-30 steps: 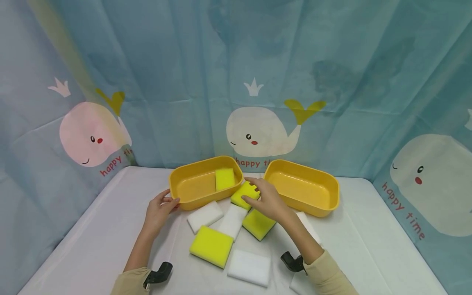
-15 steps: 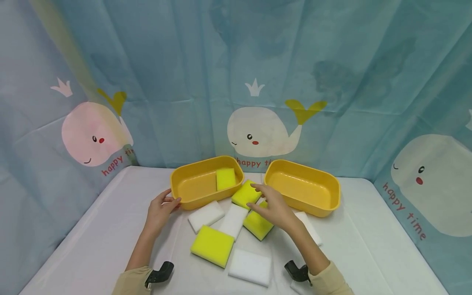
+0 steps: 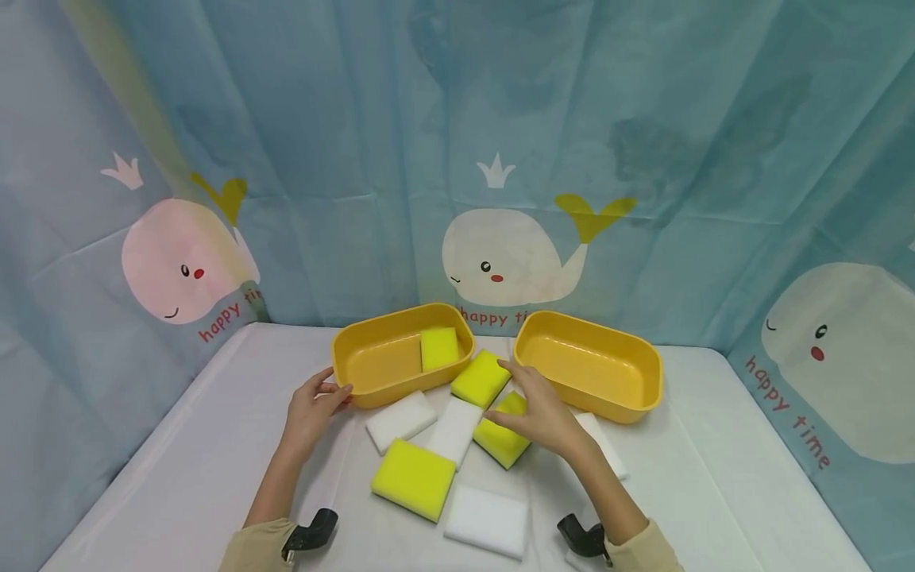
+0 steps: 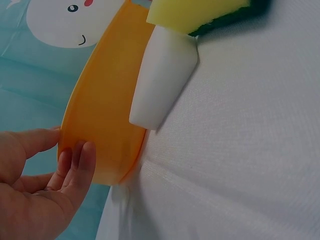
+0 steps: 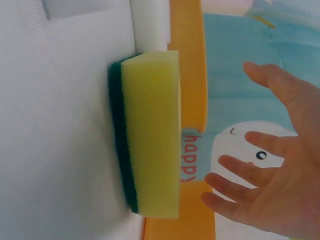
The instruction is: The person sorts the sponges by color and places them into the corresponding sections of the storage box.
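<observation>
My left hand (image 3: 309,409) holds the left end of a yellow plastic bin (image 3: 379,388), thumb on the front wall and fingers around the corner; the left wrist view shows fingertips (image 4: 87,152) against the wall. One yellow sponge (image 3: 439,348) lies inside that bin. With fingers spread and thumb apart, my right hand (image 3: 543,413) hovers empty over two yellow sponges, one near the bins (image 3: 480,379) and one partly hidden under the hand (image 3: 500,441). In the right wrist view, a sponge with a green scouring layer (image 5: 152,135) stands out beside the open hand.
A second yellow bin (image 3: 589,357), with nothing inside, stands at the back right. White sponge blocks (image 3: 402,421) and another yellow sponge (image 3: 413,479) lie in front. One white block (image 3: 602,445) is partly behind the right forearm. A whale-print curtain (image 3: 357,159) closes off the table's back.
My right hand has drawn back slightly to the right and towards me, away from the left bin. The left hand stays at its bin, and the sponges have not moved.
</observation>
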Action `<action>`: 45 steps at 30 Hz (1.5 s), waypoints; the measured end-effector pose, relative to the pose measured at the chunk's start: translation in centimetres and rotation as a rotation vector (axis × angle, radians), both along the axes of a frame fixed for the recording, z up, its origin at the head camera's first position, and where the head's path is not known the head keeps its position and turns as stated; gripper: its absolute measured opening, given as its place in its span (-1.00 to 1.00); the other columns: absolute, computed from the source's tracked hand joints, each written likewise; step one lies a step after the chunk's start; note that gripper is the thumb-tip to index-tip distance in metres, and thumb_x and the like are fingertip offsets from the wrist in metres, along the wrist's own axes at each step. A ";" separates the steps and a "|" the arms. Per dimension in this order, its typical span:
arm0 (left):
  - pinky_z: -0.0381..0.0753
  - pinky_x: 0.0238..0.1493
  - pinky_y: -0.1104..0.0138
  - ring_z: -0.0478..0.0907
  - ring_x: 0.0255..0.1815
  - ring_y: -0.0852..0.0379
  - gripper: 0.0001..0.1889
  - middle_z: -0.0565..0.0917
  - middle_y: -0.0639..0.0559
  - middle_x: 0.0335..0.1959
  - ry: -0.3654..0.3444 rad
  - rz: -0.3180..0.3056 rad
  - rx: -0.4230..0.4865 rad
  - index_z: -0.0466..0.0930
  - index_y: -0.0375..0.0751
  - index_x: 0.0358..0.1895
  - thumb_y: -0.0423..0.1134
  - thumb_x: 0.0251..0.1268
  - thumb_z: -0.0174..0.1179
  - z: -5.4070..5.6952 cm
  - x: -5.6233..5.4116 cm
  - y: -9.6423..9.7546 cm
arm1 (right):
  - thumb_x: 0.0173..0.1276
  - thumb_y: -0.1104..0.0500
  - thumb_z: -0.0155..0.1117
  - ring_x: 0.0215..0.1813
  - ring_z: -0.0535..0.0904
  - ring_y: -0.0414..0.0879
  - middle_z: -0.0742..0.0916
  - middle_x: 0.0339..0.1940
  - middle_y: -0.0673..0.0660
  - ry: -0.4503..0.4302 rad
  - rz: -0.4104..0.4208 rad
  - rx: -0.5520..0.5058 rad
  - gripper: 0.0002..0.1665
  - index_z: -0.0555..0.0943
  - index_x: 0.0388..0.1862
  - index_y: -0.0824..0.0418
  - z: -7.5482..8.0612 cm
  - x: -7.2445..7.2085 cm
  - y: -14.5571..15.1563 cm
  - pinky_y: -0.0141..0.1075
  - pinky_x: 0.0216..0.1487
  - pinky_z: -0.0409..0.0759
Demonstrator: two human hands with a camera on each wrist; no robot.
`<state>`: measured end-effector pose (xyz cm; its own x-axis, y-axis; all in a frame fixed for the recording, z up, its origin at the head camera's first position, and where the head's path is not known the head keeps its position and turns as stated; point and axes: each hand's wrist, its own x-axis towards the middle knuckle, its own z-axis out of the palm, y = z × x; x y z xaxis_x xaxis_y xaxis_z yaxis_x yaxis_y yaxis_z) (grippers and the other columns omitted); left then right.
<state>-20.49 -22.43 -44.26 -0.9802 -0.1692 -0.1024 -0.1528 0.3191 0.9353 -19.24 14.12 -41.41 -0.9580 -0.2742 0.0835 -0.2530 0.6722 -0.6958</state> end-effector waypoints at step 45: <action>0.76 0.04 0.39 0.76 -0.06 0.09 -0.30 0.51 -0.15 -0.05 -0.004 -0.016 -0.018 0.13 -0.44 0.63 -0.24 0.61 0.21 0.0 -0.1 -0.1 | -0.08 -0.06 0.84 0.27 0.38 0.24 0.51 0.25 0.39 -0.093 0.057 0.146 0.20 0.46 0.51 0.25 -2.6 0.0 0.8 0.25 0.24 0.52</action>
<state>-20.60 -22.57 -44.30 -0.9824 -0.1556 -0.1031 -0.1511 0.3386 0.9287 -19.21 14.95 -44.02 -0.9422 -0.3312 -0.0497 -0.2327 0.7542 -0.6140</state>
